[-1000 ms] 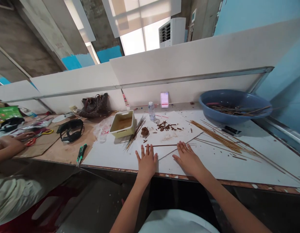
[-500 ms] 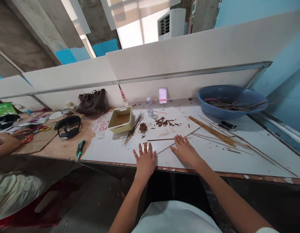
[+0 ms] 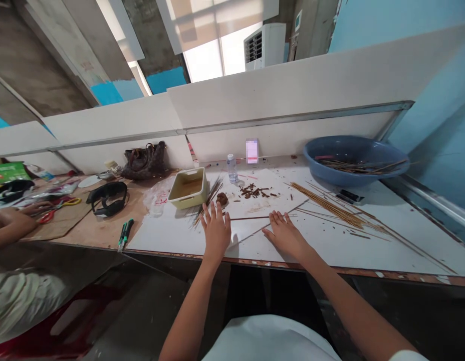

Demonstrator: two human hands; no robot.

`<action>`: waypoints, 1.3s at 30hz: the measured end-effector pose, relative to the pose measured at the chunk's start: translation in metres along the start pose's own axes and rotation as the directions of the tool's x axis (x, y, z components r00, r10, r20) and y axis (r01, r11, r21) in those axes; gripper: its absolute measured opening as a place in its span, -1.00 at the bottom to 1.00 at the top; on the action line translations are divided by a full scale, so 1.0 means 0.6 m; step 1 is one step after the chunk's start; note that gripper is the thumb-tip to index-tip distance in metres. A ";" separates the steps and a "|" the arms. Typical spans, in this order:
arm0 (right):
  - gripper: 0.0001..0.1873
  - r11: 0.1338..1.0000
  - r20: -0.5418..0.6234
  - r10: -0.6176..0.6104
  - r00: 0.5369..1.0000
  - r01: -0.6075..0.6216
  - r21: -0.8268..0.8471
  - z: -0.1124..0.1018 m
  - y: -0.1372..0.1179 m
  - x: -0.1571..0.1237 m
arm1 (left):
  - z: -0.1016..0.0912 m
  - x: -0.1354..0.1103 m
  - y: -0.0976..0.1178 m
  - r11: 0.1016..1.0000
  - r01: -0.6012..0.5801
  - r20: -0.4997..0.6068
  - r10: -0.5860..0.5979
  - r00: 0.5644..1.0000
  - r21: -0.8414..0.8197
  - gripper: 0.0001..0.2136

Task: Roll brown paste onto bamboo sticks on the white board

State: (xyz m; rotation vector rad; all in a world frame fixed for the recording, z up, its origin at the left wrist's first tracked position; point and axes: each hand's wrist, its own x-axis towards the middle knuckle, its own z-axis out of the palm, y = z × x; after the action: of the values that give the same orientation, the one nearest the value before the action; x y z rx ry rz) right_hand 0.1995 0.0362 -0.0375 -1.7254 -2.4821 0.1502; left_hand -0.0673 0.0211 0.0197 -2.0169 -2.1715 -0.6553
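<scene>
Left hand (image 3: 216,231): fingers spread, empty, hovering near a brown lump (image 3: 222,199). Right hand (image 3: 285,236): fingers slightly spread, empty, bracing flat on a white board (image 3: 172,235), just beside a thin wooden stick (image 3: 251,217) lying between both hands, lower centre.

A white partition (image 3: 277,90) stands before a bright window (image 3: 204,62), air conditioner (image 3: 264,46) and blue-painted wall (image 3: 424,110).

Legible text: none. Red marks on a plastic bag (image 3: 156,203), near the tray, and printing on a green packet (image 3: 6,171), far left, are too small to read.
</scene>
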 end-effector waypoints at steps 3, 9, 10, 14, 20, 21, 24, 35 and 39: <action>-0.02 1.000 0.009 -0.014 1.000 0.014 0.024 -0.002 0.002 0.000 | 0.011 -0.020 0.022 0.989 -0.107 -0.028 0.105 0.994 -0.098 -0.43; -0.02 0.998 0.017 -0.039 0.999 0.038 0.056 -0.011 0.009 -0.006 | 0.035 -0.055 0.080 0.923 -0.337 0.054 0.352 0.934 -0.183 -0.48; -0.02 0.997 0.023 -0.045 0.999 0.043 0.056 -0.013 0.010 -0.007 | 0.037 -0.053 0.087 0.922 -0.344 0.073 0.360 0.930 -0.176 -0.48; -0.06 0.998 0.032 -0.051 0.998 0.049 0.050 -0.016 0.013 -0.011 | 0.048 -0.030 0.098 0.923 -0.354 0.185 0.378 0.907 -0.148 -0.47; -0.17 0.993 -0.081 -0.112 0.990 0.115 0.033 -0.023 -0.013 0.001 | 0.065 -0.011 0.099 0.934 -0.348 0.341 0.355 0.870 -0.085 -0.44; -0.18 0.991 -0.075 -0.125 0.989 0.128 0.038 -0.025 -0.021 0.005 | 0.065 -0.014 0.099 0.934 -0.350 0.345 0.354 0.869 -0.076 -0.43; -0.16 0.992 -0.019 -0.116 0.993 0.117 0.054 -0.026 -0.046 0.007 | 0.060 -0.034 0.097 0.934 -0.353 0.362 0.345 0.866 -0.044 -0.42; 0.03 0.996 0.049 -0.030 0.998 0.026 0.088 -0.019 -0.060 0.018 | 0.054 -0.028 0.093 0.950 -0.312 0.428 0.289 0.856 -0.017 -0.40; -0.02 0.997 -0.006 -0.058 0.998 0.059 0.050 -0.018 -0.055 0.010 | 0.054 -0.032 0.100 0.966 -0.260 0.426 0.242 0.872 -0.016 -0.40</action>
State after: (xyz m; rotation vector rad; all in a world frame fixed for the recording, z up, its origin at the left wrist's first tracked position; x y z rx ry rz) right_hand 0.1684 0.0303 -0.0219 -1.6301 -2.5003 0.2012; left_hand -0.0001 0.0172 -0.0018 -2.5528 -2.0323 -0.1395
